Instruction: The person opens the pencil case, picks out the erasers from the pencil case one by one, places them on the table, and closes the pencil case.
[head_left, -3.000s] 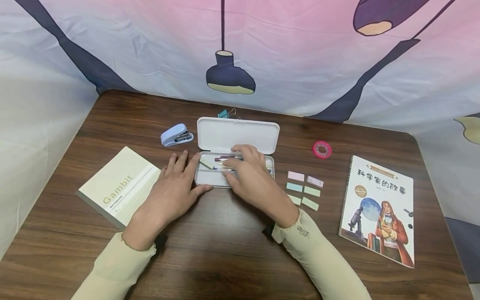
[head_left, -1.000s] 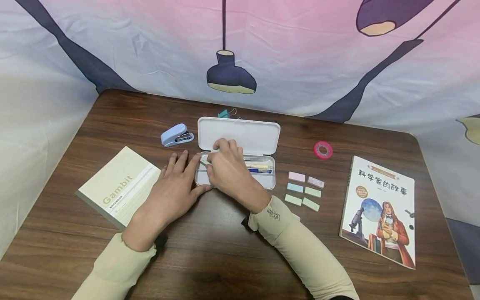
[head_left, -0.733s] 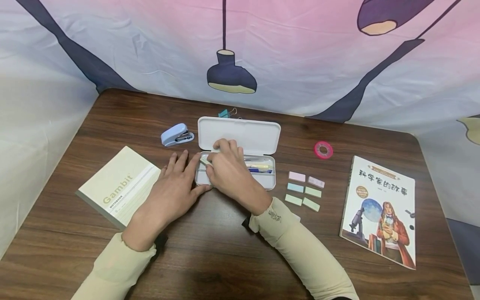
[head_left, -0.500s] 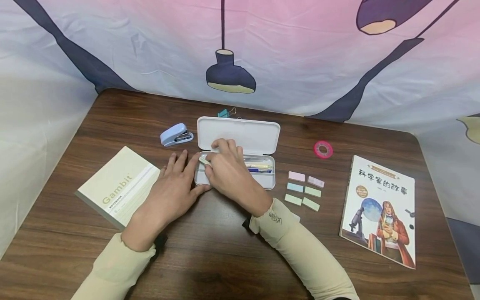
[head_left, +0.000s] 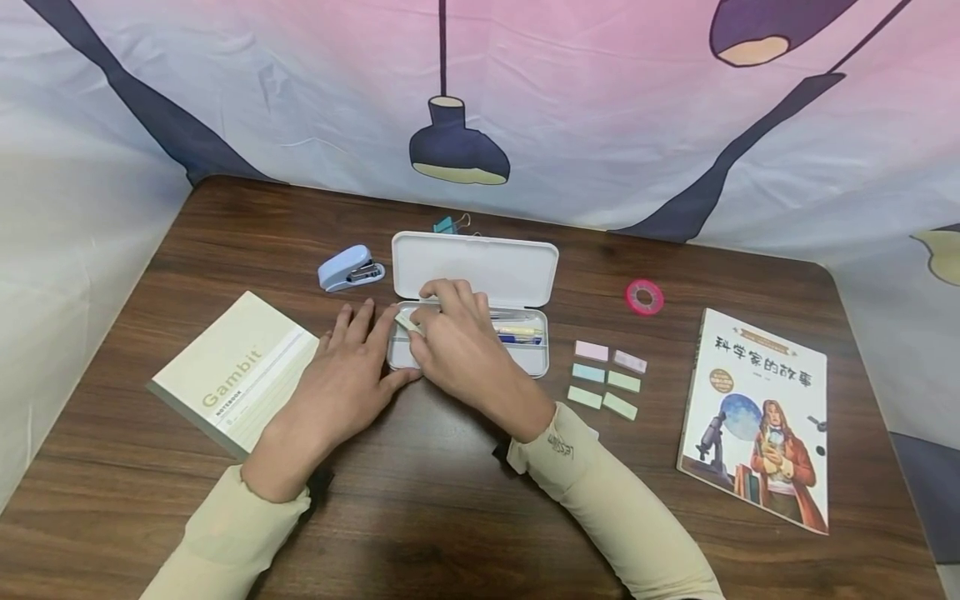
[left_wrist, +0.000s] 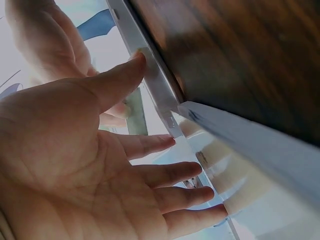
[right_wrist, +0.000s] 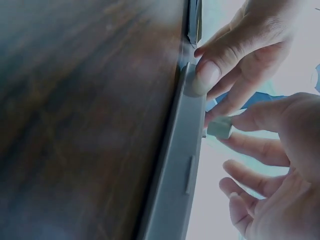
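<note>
A white pencil case (head_left: 480, 265) lies with its lid raised, in the middle of the table. My left hand (head_left: 343, 371) rests against its left end, fingers straight; in the left wrist view the thumb touches the front wall. Over the left part of the tray, my right hand (head_left: 467, 348) pinches a small pale green eraser (head_left: 406, 322). In the right wrist view this eraser (right_wrist: 220, 127) sits between thumb and index finger, near the case wall. Several pens (head_left: 519, 336) lie in the tray to the right, partly hidden by the right hand.
A light blue stapler (head_left: 350, 268) and a cream notebook (head_left: 236, 371) are at left. Behind the lid stands a teal binder clip (head_left: 447, 225). Several pastel erasers (head_left: 589, 372), a pink tape roll (head_left: 644, 297) and an illustrated book (head_left: 753, 421) are on the right.
Since three seconds ago my right hand has moved left from over the pens and taken hold of the green eraser. In the last second it has shifted only slightly. The left hand stays put.
</note>
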